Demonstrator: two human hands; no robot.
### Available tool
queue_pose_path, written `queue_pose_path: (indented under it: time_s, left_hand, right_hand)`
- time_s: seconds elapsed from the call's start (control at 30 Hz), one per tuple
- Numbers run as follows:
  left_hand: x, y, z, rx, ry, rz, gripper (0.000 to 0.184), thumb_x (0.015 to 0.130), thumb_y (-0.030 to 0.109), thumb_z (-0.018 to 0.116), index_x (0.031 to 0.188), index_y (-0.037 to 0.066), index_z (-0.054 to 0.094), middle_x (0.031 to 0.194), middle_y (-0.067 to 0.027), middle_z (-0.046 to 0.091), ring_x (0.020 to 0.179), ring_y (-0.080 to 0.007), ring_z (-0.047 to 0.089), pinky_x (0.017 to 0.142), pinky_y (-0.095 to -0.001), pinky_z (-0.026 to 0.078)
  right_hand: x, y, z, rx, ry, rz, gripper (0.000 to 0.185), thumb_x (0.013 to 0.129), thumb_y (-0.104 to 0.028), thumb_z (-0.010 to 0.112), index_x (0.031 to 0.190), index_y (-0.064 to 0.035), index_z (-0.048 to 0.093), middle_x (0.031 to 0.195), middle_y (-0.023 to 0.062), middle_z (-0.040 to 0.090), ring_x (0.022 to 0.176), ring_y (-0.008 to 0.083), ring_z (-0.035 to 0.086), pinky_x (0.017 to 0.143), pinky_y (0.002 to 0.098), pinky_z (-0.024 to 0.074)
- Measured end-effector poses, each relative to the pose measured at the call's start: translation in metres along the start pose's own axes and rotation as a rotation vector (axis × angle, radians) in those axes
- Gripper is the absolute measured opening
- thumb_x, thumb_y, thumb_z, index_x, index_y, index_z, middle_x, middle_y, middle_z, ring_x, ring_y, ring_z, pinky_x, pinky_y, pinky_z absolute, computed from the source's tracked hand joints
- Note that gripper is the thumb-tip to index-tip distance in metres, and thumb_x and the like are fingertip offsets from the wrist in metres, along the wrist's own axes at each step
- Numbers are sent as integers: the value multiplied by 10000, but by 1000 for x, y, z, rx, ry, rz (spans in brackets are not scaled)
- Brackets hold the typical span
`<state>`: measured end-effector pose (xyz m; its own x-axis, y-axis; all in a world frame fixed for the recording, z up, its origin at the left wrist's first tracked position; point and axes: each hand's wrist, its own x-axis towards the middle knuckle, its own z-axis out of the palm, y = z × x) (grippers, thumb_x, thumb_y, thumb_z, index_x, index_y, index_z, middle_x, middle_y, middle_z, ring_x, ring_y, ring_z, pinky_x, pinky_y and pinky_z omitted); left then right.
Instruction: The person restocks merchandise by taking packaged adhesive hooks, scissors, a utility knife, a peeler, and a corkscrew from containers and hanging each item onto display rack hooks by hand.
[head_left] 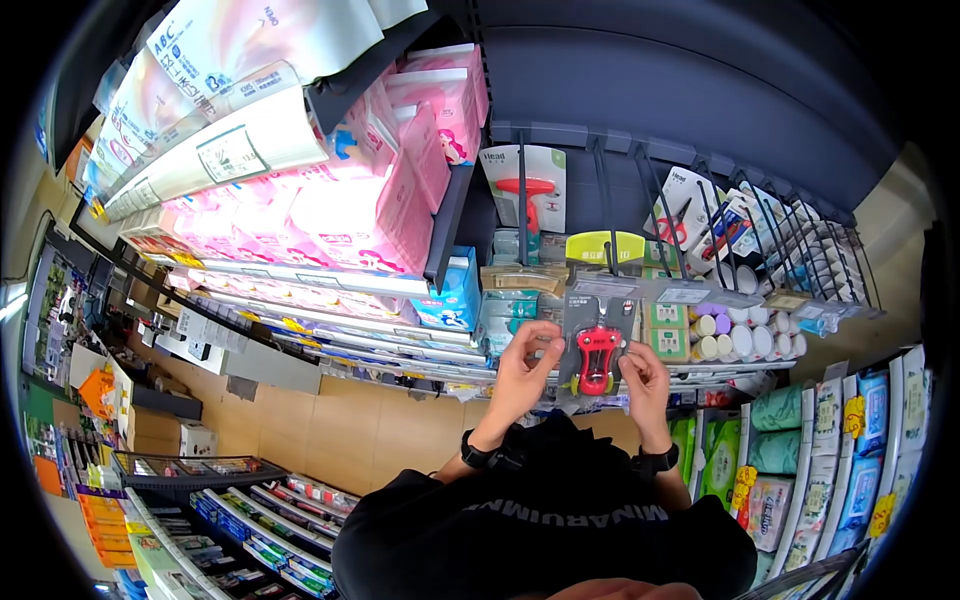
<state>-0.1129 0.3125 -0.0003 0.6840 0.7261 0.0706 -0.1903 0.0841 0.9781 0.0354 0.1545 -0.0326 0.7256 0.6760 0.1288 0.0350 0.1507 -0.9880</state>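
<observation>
Between my hands is a blister pack (598,347), a dark grey card with a red tool and yellow-green parts at its base; the tool's exact kind is unclear. My left hand (525,372) is closed on the card's left edge, thumb and fingers bent. At the right edge, my right hand (646,388) pinches the card. The pack is upright, in front of the shelf rack. Behind it, a carded red-handled tool (527,190) hangs on a metal hook (604,190), and a yellow-green item (605,246) is beside it.
Pink packages (375,215) fill shelves on the left, next to a blue package (450,290). Carded scissors (676,222) hang right of centre. Below them are several white rolls (762,342). Wipes packs (776,430) line shelves at lower right. A tiled floor (330,420) shows lower left.
</observation>
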Motion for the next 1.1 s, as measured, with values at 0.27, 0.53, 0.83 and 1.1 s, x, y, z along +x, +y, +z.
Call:
queue_pose_path:
  time_s: [0.27,0.53,0.83,1.1]
  left_hand:
    - [11,-1,-12,136,46,53,360,960,115,657,1282,62,502,1235,-64,571,1003,-131,594,751,-259,516]
    - [12,-1,-17,169,-86,-24,370,977,143,644,1305,67,492,1322,-58,523,1026,-145,593,774,-275,527]
    - [9,3,-21,175,-121,-46,355,981,147,635,1300,60,504,1333,-67,534,1010,-153,603,776,-296,547]
    - [7,2,-23,184,-111,-42,357,982,161,635,1298,56,508,1325,-68,552,986,-144,611,760,-280,530]
  right_hand:
    - [43,0,13,11,42,-6,239,971,-57,636,1199,9,609,860,-28,672,709,-11,456,619,184,337]
    - [101,42,2,-152,19,17,196,974,-91,642,1119,39,619,870,-5,651,744,11,495,652,187,381]
    - [152,64,12,-33,64,-251,353,956,64,516,1299,-10,552,1191,76,638,1107,160,605,982,297,474]
    - [189,78,13,-132,44,-358,206,983,-46,610,1187,-20,620,1013,1,658,906,56,568,804,199,454]
